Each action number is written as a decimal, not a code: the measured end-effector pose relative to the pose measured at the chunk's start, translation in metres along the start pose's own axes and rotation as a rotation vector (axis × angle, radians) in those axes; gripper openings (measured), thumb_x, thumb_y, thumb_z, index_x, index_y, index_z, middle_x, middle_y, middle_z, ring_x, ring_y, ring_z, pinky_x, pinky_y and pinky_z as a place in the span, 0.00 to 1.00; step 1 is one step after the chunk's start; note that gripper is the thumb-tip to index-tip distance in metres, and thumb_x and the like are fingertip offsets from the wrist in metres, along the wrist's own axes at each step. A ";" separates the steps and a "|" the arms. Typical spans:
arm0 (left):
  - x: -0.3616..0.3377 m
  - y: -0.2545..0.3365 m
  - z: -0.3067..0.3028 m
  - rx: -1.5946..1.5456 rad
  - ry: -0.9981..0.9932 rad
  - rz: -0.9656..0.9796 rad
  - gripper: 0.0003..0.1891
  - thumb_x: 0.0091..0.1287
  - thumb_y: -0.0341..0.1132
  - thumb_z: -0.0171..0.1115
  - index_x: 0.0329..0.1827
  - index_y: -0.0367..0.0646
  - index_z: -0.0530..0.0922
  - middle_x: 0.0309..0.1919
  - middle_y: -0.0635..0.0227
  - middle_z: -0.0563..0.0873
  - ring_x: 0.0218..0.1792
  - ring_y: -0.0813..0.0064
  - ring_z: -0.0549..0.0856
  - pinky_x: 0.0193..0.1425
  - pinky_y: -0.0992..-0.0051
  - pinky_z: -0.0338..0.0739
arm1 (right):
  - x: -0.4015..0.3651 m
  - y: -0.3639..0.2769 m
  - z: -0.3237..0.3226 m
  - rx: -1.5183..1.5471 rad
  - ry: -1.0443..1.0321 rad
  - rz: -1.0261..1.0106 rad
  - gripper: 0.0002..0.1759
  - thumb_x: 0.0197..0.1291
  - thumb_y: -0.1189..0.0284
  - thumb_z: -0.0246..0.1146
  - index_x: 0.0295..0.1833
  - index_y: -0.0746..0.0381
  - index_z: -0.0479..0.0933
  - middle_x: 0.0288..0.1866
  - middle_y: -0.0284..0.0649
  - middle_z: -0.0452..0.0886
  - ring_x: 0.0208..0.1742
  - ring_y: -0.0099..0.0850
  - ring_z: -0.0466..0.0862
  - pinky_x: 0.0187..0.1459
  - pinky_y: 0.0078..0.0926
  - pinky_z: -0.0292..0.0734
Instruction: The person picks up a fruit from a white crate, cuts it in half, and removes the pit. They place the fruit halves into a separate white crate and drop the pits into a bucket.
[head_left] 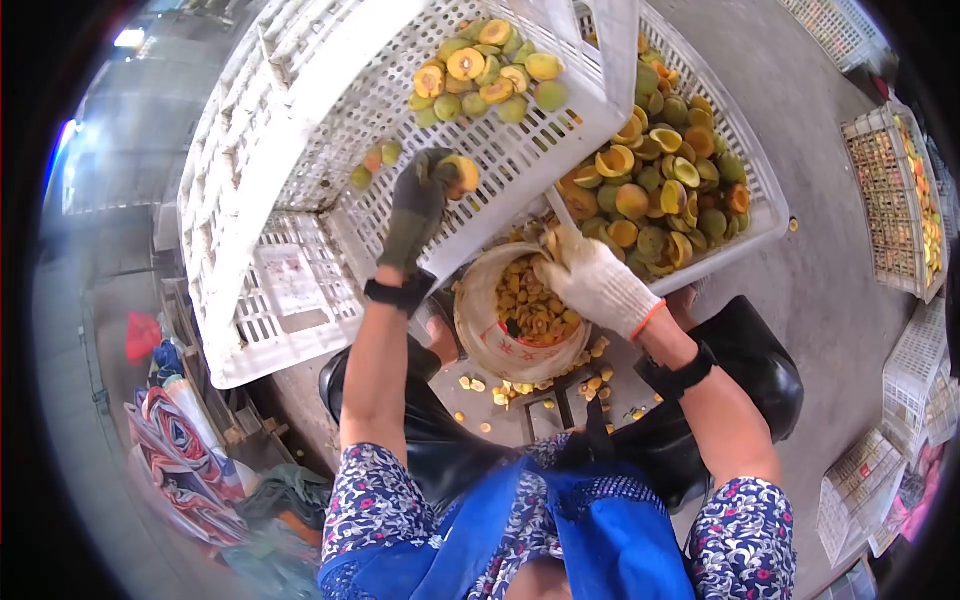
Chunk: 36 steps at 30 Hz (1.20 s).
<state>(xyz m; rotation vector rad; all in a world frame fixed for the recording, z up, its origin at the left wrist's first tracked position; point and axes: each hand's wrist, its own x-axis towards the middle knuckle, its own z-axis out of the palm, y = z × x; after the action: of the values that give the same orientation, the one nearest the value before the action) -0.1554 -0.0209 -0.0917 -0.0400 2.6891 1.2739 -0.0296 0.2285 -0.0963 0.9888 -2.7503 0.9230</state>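
My left hand [422,195], in a dark glove, holds a cut fruit half [461,174] over the perforated floor of a tilted white crate [350,225]. Green and orange fruits [480,70] lie farther back in that crate. My right hand [590,275], in a pale knitted glove, is over the right rim of a round bucket [480,325]. Its fingers are curled; what they hold, if anything, I cannot make out. Yellowish pits [535,300] fill the bucket's inside. Right of it, a second white crate [765,215] contains many hollowed fruit halves [660,180].
Pits [500,390] are scattered on the floor below the bucket. At the right edge stand more crates, one with fruit [895,200]. Rolled striped sheeting [180,435] and dark cloth [285,500] lie at the lower left. My knees flank the bucket.
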 end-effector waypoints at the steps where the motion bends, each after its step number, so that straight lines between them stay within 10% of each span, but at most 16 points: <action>1: -0.014 0.006 0.006 -0.632 -0.177 -0.167 0.19 0.70 0.34 0.56 0.61 0.37 0.72 0.47 0.61 0.82 0.45 0.71 0.83 0.44 0.73 0.80 | 0.002 -0.001 0.005 0.053 0.038 0.088 0.10 0.58 0.73 0.62 0.40 0.69 0.75 0.46 0.52 0.73 0.39 0.49 0.80 0.38 0.40 0.80; 15: -0.098 0.058 0.057 -0.482 -0.122 0.086 0.28 0.70 0.40 0.59 0.68 0.33 0.68 0.58 0.60 0.79 0.56 0.72 0.79 0.61 0.73 0.73 | 0.007 -0.020 -0.002 0.391 0.259 0.424 0.20 0.58 0.71 0.61 0.54 0.67 0.66 0.34 0.56 0.77 0.38 0.54 0.80 0.36 0.45 0.76; 17: -0.095 0.048 0.070 -0.387 0.017 0.383 0.27 0.72 0.44 0.55 0.67 0.32 0.69 0.60 0.57 0.77 0.59 0.68 0.76 0.65 0.70 0.69 | 0.006 -0.023 0.002 0.303 0.384 0.322 0.16 0.59 0.71 0.60 0.51 0.67 0.69 0.35 0.57 0.77 0.40 0.53 0.80 0.37 0.46 0.76; 30: -0.099 0.065 0.089 -0.917 -0.088 0.211 0.28 0.77 0.54 0.37 0.55 0.34 0.70 0.42 0.58 0.81 0.42 0.71 0.83 0.49 0.71 0.79 | -0.004 -0.006 0.003 0.301 0.140 0.088 0.14 0.60 0.71 0.56 0.48 0.69 0.73 0.43 0.54 0.78 0.41 0.43 0.82 0.41 0.40 0.77; 32: -0.100 0.063 0.082 -0.994 -0.141 0.116 0.29 0.76 0.55 0.40 0.52 0.33 0.72 0.41 0.56 0.82 0.42 0.66 0.84 0.49 0.68 0.80 | 0.002 -0.012 -0.021 0.829 -0.154 0.483 0.16 0.62 0.67 0.57 0.49 0.68 0.73 0.38 0.50 0.78 0.38 0.36 0.81 0.40 0.37 0.78; 36: -0.099 0.055 0.079 -1.284 -0.210 -0.094 0.26 0.76 0.52 0.44 0.49 0.34 0.76 0.41 0.56 0.84 0.42 0.64 0.86 0.50 0.66 0.82 | 0.009 -0.021 -0.038 0.956 -0.324 0.612 0.20 0.62 0.63 0.57 0.50 0.70 0.71 0.35 0.46 0.77 0.32 0.32 0.79 0.36 0.35 0.77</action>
<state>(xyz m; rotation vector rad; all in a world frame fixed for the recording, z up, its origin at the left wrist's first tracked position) -0.0522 0.0705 -0.0833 -0.1647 1.2890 2.4930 -0.0287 0.2322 -0.0526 0.2941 -2.8815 2.5055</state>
